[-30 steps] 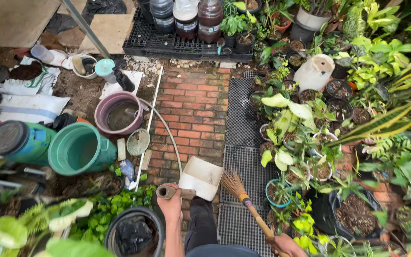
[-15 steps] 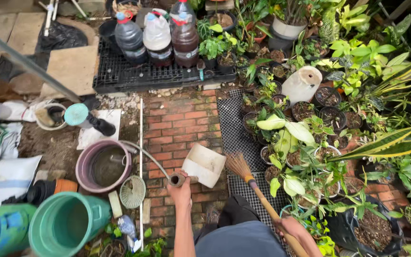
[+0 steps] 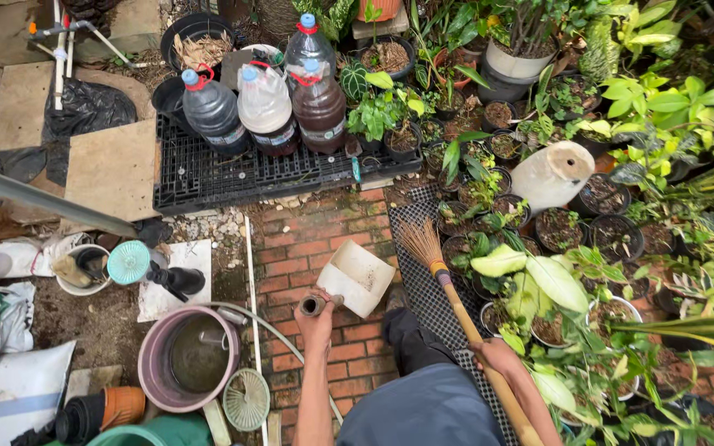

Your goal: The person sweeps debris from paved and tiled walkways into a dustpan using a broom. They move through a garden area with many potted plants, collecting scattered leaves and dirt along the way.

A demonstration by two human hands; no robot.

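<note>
Hands first: your left hand (image 3: 317,324) was wrapped around the handle of a white plastic dustpan (image 3: 358,277), held over the red brick path (image 3: 303,239). Your right hand (image 3: 496,357) was fisted on the wooden stick of a straw broom (image 3: 421,242), bristles on black plastic grating (image 3: 431,301). Potted plants (image 3: 539,289) crowded the right; a mauve water-filled pot (image 3: 188,357) sat left.

left hand (image 3: 317,318) grips dustpan (image 3: 355,277) | right hand (image 3: 493,357) grips broom (image 3: 448,293)
</note>
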